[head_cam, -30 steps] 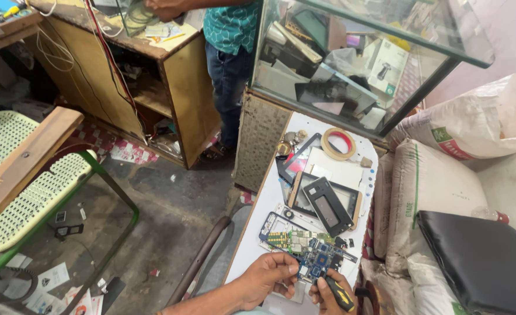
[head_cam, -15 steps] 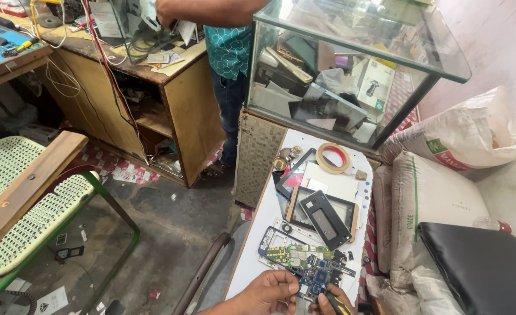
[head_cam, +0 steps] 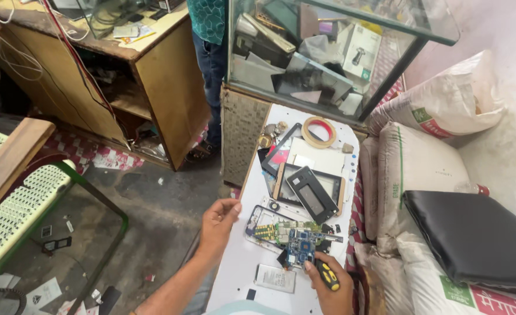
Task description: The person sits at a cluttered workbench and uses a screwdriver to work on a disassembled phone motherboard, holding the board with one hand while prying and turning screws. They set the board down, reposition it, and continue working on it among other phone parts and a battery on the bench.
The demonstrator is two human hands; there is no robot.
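Opened phone (head_cam: 284, 233) lies on the white surface (head_cam: 234, 268) in front of me, its back off, green and blue circuit boards exposed inside the frame. It sits between my two hands, nearer the right edge of the surface.

My left hand (head_cam: 218, 219) rests at the left edge of the surface, just beside the phone's frame. Its fingers (head_cam: 232, 207) are loosely bent and close together, thumb toward the phone; they pinch nothing that I can see, and whether they touch the frame I cannot tell.

My right hand (head_cam: 331, 291) is low in view, its fingers wrapped around a screwdriver (head_cam: 327, 274) with a yellow and black handle. The tool's front end points at the blue board at the near end of the phone; the tip itself is too small to make out.

A flat pale battery (head_cam: 275, 278) lies on the surface just below the phone, near my right hand. Farther up the surface: a black screen panel (head_cam: 311, 193) lying tilted on a pale frame, more flat panels, and a roll of tape (head_cam: 319, 132) near the far end.

Beyond the surface stands a glass case (head_cam: 328, 52) holding boxes and parts. To my right, stuffed white sacks (head_cam: 421, 157) with a black case (head_cam: 474, 233) lying on them. Another person stands behind, beside a wooden desk (head_cam: 153, 76).
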